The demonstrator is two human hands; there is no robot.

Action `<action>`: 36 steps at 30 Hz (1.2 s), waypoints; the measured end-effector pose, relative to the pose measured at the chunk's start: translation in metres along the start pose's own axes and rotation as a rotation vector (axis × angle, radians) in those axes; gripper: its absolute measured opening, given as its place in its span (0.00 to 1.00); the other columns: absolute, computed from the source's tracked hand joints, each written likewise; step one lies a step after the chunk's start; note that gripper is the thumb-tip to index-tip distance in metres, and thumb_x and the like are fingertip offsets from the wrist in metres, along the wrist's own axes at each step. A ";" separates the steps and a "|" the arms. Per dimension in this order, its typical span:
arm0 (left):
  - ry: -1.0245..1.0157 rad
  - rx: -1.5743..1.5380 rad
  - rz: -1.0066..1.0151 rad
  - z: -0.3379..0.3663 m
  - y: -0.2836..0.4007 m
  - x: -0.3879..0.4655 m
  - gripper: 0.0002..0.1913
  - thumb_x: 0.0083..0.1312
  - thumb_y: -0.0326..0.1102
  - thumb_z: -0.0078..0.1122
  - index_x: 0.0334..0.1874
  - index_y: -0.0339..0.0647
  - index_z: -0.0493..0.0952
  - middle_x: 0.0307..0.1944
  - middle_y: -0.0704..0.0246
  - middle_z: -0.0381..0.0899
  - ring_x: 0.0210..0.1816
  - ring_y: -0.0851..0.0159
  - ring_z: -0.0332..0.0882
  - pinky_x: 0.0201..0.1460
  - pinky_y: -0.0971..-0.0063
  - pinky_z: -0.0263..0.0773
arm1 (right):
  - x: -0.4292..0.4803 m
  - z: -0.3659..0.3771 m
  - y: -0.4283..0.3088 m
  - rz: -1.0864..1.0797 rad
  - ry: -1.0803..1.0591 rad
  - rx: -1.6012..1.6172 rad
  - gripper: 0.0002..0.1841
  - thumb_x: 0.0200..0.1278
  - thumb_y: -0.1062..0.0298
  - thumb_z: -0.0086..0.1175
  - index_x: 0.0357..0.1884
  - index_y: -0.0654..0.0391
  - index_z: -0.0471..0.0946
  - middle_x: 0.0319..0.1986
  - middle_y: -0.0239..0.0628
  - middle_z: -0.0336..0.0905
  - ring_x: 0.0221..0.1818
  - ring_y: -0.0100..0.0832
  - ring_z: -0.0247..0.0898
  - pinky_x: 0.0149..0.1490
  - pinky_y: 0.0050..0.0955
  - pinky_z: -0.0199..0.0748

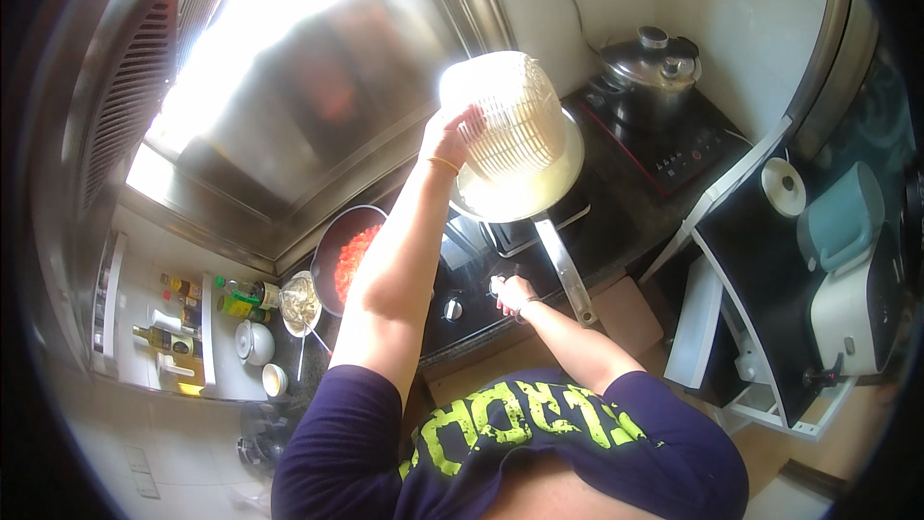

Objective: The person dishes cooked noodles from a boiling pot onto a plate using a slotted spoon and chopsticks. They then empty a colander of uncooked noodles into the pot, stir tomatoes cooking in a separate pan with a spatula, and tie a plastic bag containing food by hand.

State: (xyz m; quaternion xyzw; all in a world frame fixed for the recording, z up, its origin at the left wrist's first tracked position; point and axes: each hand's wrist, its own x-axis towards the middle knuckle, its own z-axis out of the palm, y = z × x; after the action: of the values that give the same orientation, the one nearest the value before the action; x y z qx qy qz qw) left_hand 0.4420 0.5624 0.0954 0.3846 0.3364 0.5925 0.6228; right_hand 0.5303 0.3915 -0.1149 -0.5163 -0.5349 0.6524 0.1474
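Note:
My left hand (449, 136) grips a white slatted plastic basket (518, 112) by its side. The basket is tipped over a pan (574, 148) with a pale interior and a long metal handle (559, 260). What is inside the basket is hidden, and glare washes out part of it. Lower down, my right hand (517, 295) has its fingers on a control knob (496, 284) at the front of the black gas hob (469, 267). A second knob (452, 310) sits to its left. Partly behind my left forearm is a dark pan (326, 260) holding chopped red pieces (352, 258).
A lidded metal pot (650, 72) stands on an induction cooker (664, 144) at the back right. Left are a bowl of pale food (299, 303), a white lidded jar (254, 342) and shelved bottles (170, 339). A trolley (751, 289) on the right carries a blue-green jug (841, 213).

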 end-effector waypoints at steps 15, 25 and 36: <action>0.242 -0.435 -0.008 -0.032 -0.011 0.007 0.11 0.61 0.32 0.50 0.43 0.33 0.72 0.41 0.62 0.77 0.45 0.59 0.73 0.53 0.62 0.66 | -0.050 0.008 -0.035 -0.507 0.126 -0.160 0.24 0.58 0.49 0.43 0.20 0.61 0.76 0.20 0.54 0.72 0.28 0.51 0.73 0.34 0.44 0.69; 0.251 -0.511 0.002 0.000 0.005 0.013 0.14 0.62 0.34 0.49 0.47 0.35 0.70 0.42 0.61 0.76 0.46 0.57 0.72 0.54 0.58 0.65 | -0.097 -0.146 -0.165 -1.032 0.973 -0.402 0.39 0.44 0.58 0.62 0.59 0.57 0.57 0.46 0.55 0.67 0.31 0.45 0.73 0.38 0.33 0.73; -0.183 0.019 0.128 0.078 0.041 0.033 0.25 0.60 0.54 0.50 0.48 0.39 0.68 0.44 0.61 0.73 0.48 0.64 0.69 0.56 0.66 0.61 | -0.023 -0.211 -0.208 -0.741 1.035 -0.310 0.39 0.52 0.73 0.42 0.65 0.57 0.35 0.48 0.65 0.63 0.38 0.54 0.71 0.41 0.40 0.72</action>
State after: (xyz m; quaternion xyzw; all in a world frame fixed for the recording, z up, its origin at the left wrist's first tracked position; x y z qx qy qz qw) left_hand 0.4934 0.5894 0.1698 0.4637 0.2583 0.5903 0.6080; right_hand 0.6405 0.5696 0.0954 -0.5606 -0.6251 0.1408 0.5245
